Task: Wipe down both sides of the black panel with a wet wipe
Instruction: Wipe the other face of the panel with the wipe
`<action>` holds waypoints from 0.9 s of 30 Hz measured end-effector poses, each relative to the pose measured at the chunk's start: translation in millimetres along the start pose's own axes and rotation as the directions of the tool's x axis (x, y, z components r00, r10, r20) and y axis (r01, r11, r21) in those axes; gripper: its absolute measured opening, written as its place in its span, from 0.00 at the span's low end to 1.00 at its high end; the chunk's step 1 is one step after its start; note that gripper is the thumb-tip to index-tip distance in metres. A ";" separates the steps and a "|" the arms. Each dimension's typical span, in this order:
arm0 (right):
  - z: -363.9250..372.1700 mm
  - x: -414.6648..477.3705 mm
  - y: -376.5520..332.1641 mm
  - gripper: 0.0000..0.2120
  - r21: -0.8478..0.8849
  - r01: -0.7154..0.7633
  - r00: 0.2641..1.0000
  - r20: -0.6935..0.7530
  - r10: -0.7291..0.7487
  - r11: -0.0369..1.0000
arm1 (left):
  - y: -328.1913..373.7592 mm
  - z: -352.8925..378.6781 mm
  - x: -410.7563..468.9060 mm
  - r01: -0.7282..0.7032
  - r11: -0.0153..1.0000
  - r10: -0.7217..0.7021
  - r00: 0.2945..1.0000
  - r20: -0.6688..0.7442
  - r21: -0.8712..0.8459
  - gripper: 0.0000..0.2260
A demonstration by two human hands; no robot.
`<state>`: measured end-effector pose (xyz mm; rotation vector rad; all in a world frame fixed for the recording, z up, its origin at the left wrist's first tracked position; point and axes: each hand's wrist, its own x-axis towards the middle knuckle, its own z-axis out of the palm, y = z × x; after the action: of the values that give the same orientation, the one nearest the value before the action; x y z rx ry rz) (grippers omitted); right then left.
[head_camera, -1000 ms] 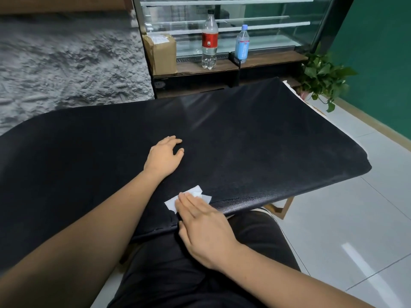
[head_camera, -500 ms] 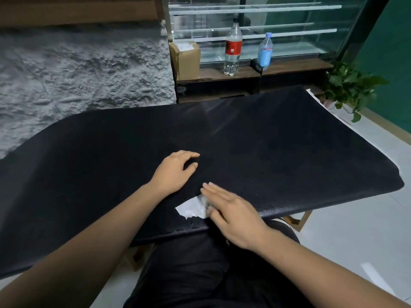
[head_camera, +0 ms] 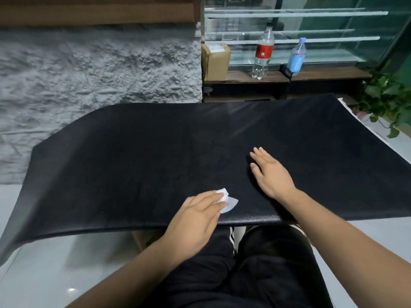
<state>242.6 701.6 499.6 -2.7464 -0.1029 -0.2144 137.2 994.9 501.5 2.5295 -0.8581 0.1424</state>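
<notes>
Black panel [head_camera: 155, 156] lies across a person's lap. Left hand [head_camera: 195, 218] presses a white wipe [head_camera: 230, 204] with straight fingers; right hand [head_camera: 271, 172] rests flat, fingers straight.

On the panel [head_camera: 155, 163], a wipe [head_camera: 230, 204] lies near the front edge under the left hand [head_camera: 195, 218]; the right hand [head_camera: 271, 172] rests flat.

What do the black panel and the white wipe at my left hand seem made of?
Black panel: probably plastic or coated board, thin and matte, with fine pebbled grain along the near edge. Wet wipe: likely soft white nonwoven fabric, since it bunches and folds.
</notes>
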 end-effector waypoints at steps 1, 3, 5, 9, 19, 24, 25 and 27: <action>2.6 0.7 0.0 0.25 0.001 -0.023 1.000 -0.005 0.023 1.000 | 2.9 1.7 -5.3 0.008 1.000 -0.008 1.000 -0.006 0.025 0.16; 6.0 1.4 0.7 0.26 -0.006 -0.057 0.998 -0.016 0.057 0.998 | 6.3 5.2 -12.2 0.037 0.997 -0.038 0.999 0.019 0.064 0.18; 8.2 -0.6 1.3 0.26 -0.011 -0.061 0.998 -0.023 0.061 0.998 | 7.3 7.8 -16.0 0.048 0.996 -0.052 0.997 0.057 0.082 0.21; 9.3 -4.9 2.8 0.24 0.004 -0.078 0.995 -0.059 0.078 0.997 | 16.2 9.7 -17.4 0.050 0.988 -0.057 0.997 0.043 0.147 0.23; 14.1 -4.4 6.1 0.24 0.008 -0.097 0.992 -0.086 0.097 0.995 | 5.6 3.9 -28.3 0.146 0.974 -0.154 0.987 0.035 0.173 0.24; 16.5 -2.9 8.6 0.24 0.012 -0.089 0.991 -0.098 0.090 0.996 | -14.8 -9.8 -45.3 0.217 0.963 -0.224 0.974 0.020 0.162 0.24; 16.7 -3.0 9.1 0.24 0.015 -0.087 0.991 -0.098 0.089 0.996 | -18.4 -13.1 -48.5 0.230 0.959 -0.236 0.972 0.016 0.163 0.24; 16.9 -3.0 9.7 0.23 0.017 -0.083 0.991 -0.102 0.084 0.996 | -25.2 -19.9 -53.5 0.259 0.953 -0.263 0.965 0.001 0.156 0.24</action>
<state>242.9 698.9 480.0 -2.7143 0.0382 -0.3307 110.4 1051.0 496.4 2.7670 -0.5297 0.0988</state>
